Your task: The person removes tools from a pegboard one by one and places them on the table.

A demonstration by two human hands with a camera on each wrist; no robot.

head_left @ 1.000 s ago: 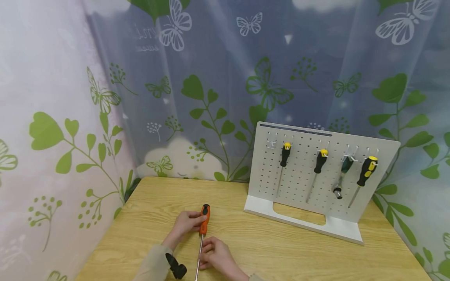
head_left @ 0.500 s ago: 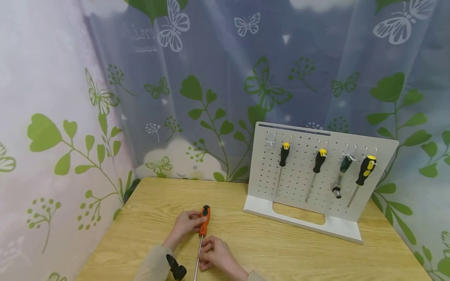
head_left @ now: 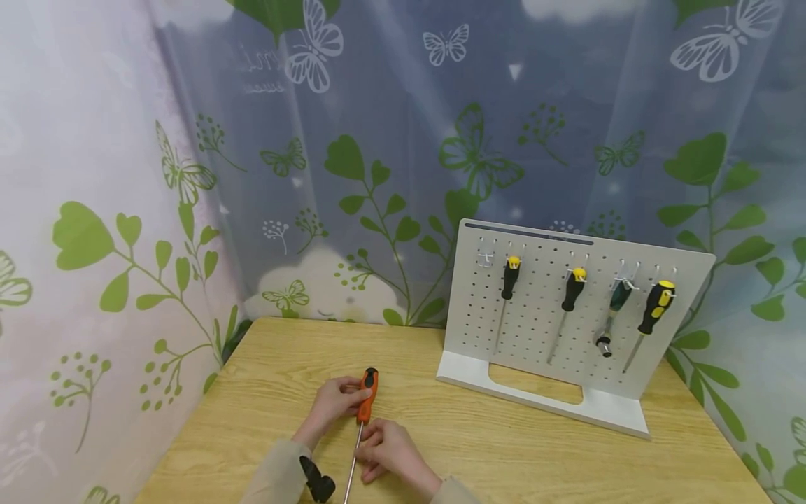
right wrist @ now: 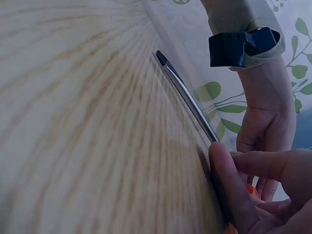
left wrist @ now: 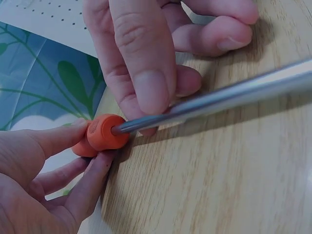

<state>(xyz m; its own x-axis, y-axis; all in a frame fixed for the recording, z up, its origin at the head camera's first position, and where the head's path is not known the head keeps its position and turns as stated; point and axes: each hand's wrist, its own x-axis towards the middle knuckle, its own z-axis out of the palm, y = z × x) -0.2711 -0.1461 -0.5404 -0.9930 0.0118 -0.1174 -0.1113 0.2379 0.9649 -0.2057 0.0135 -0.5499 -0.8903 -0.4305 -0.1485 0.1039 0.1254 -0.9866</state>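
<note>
An orange-and-black screwdriver [head_left: 370, 380] lies at a slant over the wooden table, handle away from me. My left hand [head_left: 332, 404] holds its handle between thumb and fingers. Lower down, my right hand [head_left: 393, 449] pinches the metal shaft close to the handle. In the left wrist view, the right thumb lies over the shaft [left wrist: 219, 101], with a finger under it. The right wrist view shows the dark tip [right wrist: 161, 57] just above or on the wood; I cannot tell which. Fingers partly cover the handle there.
A white pegboard stand [head_left: 535, 308] rises at the right rear. Hung on it are a slim yellow-and-black screwdriver [head_left: 511, 278], another like it [head_left: 574, 290], a green-handled ratchet [head_left: 620, 295] and a thicker screwdriver [head_left: 658, 308]. A clear hook [head_left: 485, 259] holds nothing. Patterned curtains border the table [head_left: 302, 343].
My right hand has shifted slightly up the shaft toward the handle, and the shaft's near end has swung a little left. My left hand keeps its hold almost unmoved.
</note>
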